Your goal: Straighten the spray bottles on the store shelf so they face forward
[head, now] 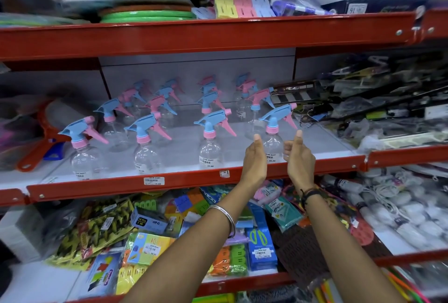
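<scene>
Your left hand (254, 159) and right hand (297, 154) stand upright on either side of the front-right spray bottle (274, 142), thumbs up, palms turned toward each other. They are apart, bracketing the clear body; whether either palm actually touches the plastic cannot be told from here, and neither is closed around it. A metal bangle (224, 217) rings your left wrist and a dark thread band (309, 194) your right.

The bottle sits near the front lip of the middle shelf (169, 182), a red metal edge with a pale, smooth deck. Its label faces you, and its nozzle points up to the right like the other front bottles.

The remaining spray bottles (211, 142) stand in four loose columns running back to the grey panel. The front row looks fairly even and labels show, so much of the job seems done. The back ones are blurred, and some heads appear turned differently; these likely remain.

Each is a rounded, see-through bottle with a glossy pink-and-blue trigger head, light and easily tipped, I would judge.
</scene>
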The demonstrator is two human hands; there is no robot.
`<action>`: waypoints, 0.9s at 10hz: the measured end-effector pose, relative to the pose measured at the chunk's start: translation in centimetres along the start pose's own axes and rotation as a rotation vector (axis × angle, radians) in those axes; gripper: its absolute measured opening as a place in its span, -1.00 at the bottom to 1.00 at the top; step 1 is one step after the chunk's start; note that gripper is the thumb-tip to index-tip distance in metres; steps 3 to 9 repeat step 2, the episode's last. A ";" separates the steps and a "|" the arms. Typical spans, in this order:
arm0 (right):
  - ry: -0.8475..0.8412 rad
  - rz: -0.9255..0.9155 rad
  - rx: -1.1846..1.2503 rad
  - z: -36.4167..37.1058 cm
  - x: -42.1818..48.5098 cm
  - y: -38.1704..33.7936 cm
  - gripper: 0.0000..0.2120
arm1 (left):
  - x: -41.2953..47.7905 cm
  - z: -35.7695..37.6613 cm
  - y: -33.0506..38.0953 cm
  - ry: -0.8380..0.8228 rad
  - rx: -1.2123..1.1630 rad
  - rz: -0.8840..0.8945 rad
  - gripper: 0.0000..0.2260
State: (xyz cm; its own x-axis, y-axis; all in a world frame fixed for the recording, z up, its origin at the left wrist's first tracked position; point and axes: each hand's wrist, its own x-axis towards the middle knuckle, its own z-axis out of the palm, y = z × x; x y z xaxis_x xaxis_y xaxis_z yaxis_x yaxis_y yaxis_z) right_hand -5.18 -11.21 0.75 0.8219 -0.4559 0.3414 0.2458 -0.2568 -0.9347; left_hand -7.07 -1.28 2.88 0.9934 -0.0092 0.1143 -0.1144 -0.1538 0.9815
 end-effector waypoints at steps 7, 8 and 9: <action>0.157 -0.266 0.019 0.6 -1.8 -3.2 -0.50 | -3.2 -2.9 1.0 0.040 0.068 0.274 -0.50; 0.157 -0.266 0.019 0.6 -1.8 -3.2 -0.50 | -3.2 -2.9 1.0 0.040 0.068 0.274 -0.50; 0.157 -0.266 0.019 0.6 -1.8 -3.2 -0.50 | -3.2 -2.9 1.0 0.040 0.068 0.274 -0.50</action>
